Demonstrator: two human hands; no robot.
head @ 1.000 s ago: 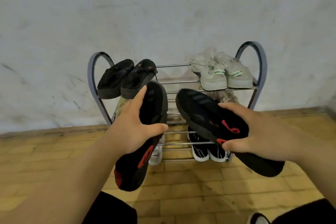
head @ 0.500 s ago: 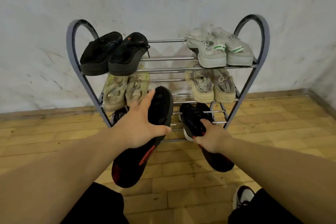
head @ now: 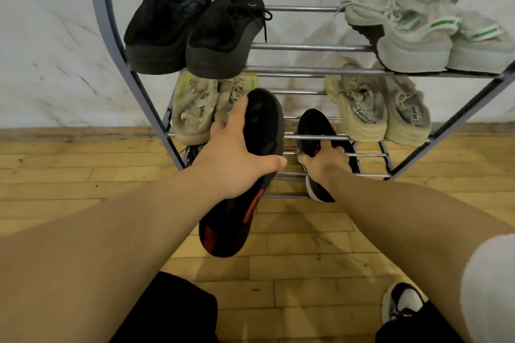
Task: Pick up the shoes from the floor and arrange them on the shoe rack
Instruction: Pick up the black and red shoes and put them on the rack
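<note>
My left hand (head: 237, 156) grips a black shoe with red marks (head: 245, 181), sole toward me, held in the air in front of the metal shoe rack (head: 312, 47). My right hand (head: 324, 163) holds the matching black shoe (head: 315, 131) by its opening; this shoe lies on the rack's bottom tier, toe pointing to the wall, heel hanging over the front bar.
The top tier holds a black pair (head: 195, 28) at left and a pale grey pair (head: 412, 30) at right. Beige pairs (head: 195, 108) (head: 381, 108) fill the middle tier. Another dark shoe (head: 192, 152) peeks out at bottom left. My own shoe (head: 401, 303) rests on the wooden floor.
The view has moved closer to the rack. My right hand pushed its black shoe further onto the bottom tier. My left hand kept its shoe at about the same spot.
</note>
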